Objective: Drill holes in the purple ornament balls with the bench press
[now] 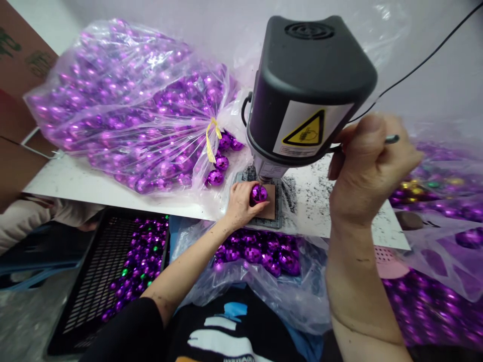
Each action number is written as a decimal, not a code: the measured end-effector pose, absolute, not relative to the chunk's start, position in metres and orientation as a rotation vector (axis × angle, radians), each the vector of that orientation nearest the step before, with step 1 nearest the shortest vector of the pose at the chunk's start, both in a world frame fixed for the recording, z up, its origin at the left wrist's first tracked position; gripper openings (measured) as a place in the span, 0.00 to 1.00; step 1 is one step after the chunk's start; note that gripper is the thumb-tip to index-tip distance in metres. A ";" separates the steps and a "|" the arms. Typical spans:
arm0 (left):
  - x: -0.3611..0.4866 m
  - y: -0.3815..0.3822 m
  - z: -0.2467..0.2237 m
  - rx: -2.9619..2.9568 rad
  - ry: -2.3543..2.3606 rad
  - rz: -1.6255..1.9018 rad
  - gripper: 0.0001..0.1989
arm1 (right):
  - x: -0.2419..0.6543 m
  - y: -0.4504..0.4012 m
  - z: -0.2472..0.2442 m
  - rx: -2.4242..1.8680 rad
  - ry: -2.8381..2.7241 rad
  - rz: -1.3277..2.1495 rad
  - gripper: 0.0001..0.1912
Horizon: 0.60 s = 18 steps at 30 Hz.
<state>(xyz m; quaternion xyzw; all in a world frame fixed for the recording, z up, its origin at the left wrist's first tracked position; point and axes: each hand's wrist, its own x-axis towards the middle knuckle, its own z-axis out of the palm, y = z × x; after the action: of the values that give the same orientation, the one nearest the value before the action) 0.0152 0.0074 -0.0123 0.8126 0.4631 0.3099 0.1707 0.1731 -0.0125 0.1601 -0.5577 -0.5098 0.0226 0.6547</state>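
Note:
Between the thumb and fingers of my left hand (240, 205) is a shiny purple faceted ball (258, 194). It is held beneath the tip of a black bench drill (313, 75), over a brown block (268, 203) on the machine's base (278, 216). Whether the tip touches the ball I cannot make out. My right hand (372, 166) is closed around the drill's lever (391, 139) on the right side, a little blurred. More purple balls (252, 251) lie in an open plastic bag at my lap, just below the table's front edge.
A large tied bag of purple balls (124, 110) fills the table's left side, with loose balls (217, 176) by its neck. A black crate (86, 291) holds small purple and green beads. Dark shavings (307, 201) dot the white table. Another person's sleeve (22, 226) shows at left.

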 end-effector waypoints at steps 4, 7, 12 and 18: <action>0.017 0.006 -0.012 2.362 1.379 0.833 0.23 | 0.172 -0.019 0.160 -1.268 -1.168 0.073 0.28; 0.019 0.005 -0.011 2.387 1.414 0.840 0.21 | 0.172 -0.030 0.152 -1.263 -1.208 0.074 0.23; 0.019 0.005 -0.014 2.406 1.400 0.844 0.22 | 0.169 -0.051 0.130 -1.302 -1.304 -0.043 0.11; 0.018 0.005 -0.015 2.394 1.373 0.872 0.22 | 0.162 -0.053 0.112 -1.280 -1.239 -0.017 0.09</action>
<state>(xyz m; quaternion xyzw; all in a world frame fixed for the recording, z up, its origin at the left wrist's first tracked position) 0.0181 0.0050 -0.0149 0.8209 0.4706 0.2991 0.1233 0.1619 -0.0532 0.1119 -0.5588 -0.5408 -0.0073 0.6286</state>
